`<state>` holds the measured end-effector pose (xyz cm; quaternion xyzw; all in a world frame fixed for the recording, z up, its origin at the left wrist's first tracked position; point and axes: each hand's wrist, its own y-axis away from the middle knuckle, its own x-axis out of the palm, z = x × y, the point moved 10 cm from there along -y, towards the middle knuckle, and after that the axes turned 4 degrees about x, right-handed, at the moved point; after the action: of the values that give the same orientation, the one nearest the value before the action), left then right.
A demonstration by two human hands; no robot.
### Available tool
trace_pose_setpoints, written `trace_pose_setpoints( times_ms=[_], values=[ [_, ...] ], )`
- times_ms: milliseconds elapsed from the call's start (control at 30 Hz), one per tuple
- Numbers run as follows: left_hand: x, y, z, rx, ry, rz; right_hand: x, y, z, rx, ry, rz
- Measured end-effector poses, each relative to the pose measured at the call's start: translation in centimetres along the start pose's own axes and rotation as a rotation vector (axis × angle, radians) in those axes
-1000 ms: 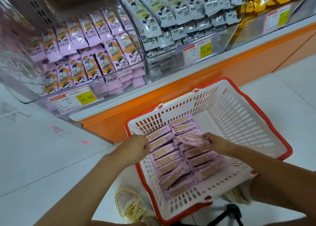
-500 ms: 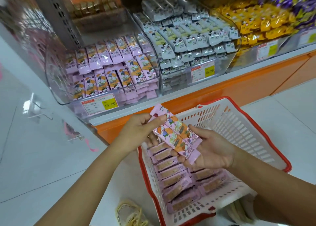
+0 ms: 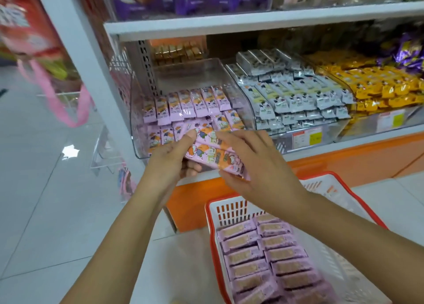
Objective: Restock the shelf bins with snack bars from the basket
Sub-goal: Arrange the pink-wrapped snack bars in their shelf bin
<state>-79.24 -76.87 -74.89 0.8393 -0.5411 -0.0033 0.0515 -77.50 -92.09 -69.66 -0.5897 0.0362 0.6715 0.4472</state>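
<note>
Crowding bin (image 3: 137, 124) front: held pink bars (image 3: 212, 156); grey bars (image 3: 289, 90) beside.

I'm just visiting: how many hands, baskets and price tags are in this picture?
Hands: 2, left hand and right hand, both holding pink snack bars
Basket: 1
Price tags: 2
Total: 5

Lighting: bright, even, from above, with soft shadows. Glare: white reflection on the glossy floor (image 3: 70, 151) and sheen on the clear bin (image 3: 195, 76). Blur: hanging packs (image 3: 27, 35) at the left edge are smeared, and the shelf post (image 3: 91, 62) bends with wide-angle distortion.
</note>
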Motion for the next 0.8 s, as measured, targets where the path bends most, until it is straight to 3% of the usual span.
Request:
trace_pose_setpoints(
  times_ms=[100,200,333,500,800],
  values=[
    [-2.3,-0.5,-1.0,0.04,-0.012,-0.103,0.1,-2.8,0.3,0.06,0.019,0.022],
    [-5.5,-0.9,-2.9,0.22,-0.354,-0.279,1.7,-5.4,-0.6,0.205,0.094,0.134],
    [-5.6,-0.2,-3.9,0.346,-0.724,-0.282,4.5,-7.7,-1.6,0.357,0.26,0.269],
    [-5.1,0.4,-4.3,0.415,-0.811,-0.267,7.1,-8.4,-1.0,0.42,0.269,0.239],
    [-5.3,1.2,-4.7,0.49,-0.951,-0.28,8.6,-9.9,-0.9,0.428,0.354,0.365]
  ],
)
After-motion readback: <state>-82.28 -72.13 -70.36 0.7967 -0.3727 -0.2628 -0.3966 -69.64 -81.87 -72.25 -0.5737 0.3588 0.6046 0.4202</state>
